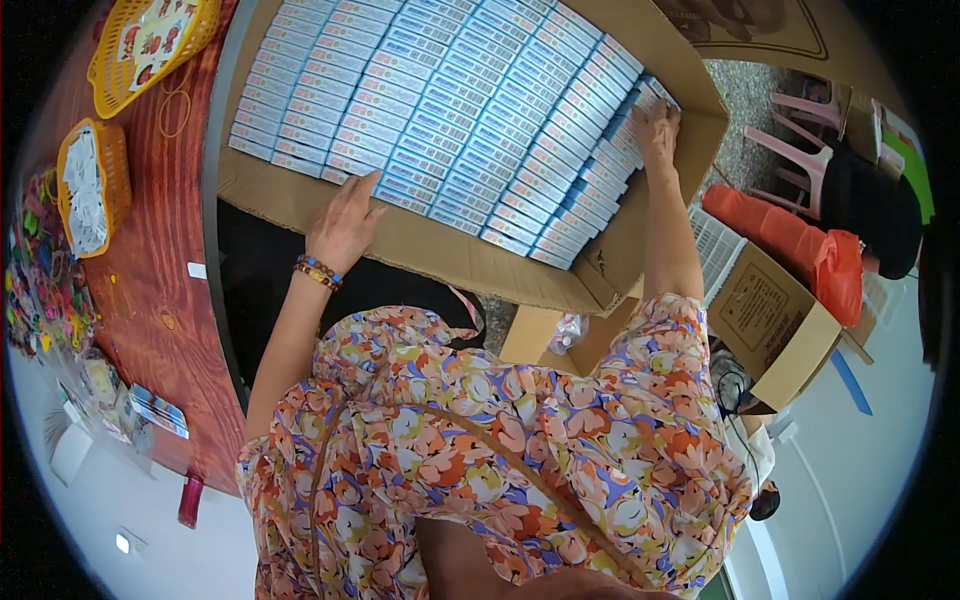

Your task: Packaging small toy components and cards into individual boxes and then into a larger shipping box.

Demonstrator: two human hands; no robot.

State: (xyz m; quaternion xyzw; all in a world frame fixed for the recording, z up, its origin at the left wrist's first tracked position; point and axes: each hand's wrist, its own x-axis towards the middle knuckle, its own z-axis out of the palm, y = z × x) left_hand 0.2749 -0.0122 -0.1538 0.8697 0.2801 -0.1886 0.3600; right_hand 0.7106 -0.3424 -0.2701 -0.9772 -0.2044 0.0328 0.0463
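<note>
A large cardboard carton (420, 235) holds rows of slim white-and-blue boxes (440, 110), packed on edge side by side. At the carton's near left wall is my left hand (343, 222), its fingers stretched out and the tips at the lower end of the rows; beaded bracelets (318, 272) circle that wrist. My right hand (657, 135) reaches into the carton's right side. Its fingers bend over a small white-and-blue box (660, 92) at the end of the rightmost row; part of the grip is hidden. Boxes of that row sit less evenly than the others.
Left of the carton is a reddish wooden table (160, 300) with yellow baskets (125, 190) and a heap of colourful small items (45, 265). On the right are a pink stool (800, 160), a red plastic bag (790, 245) and an open cardboard box (770, 320).
</note>
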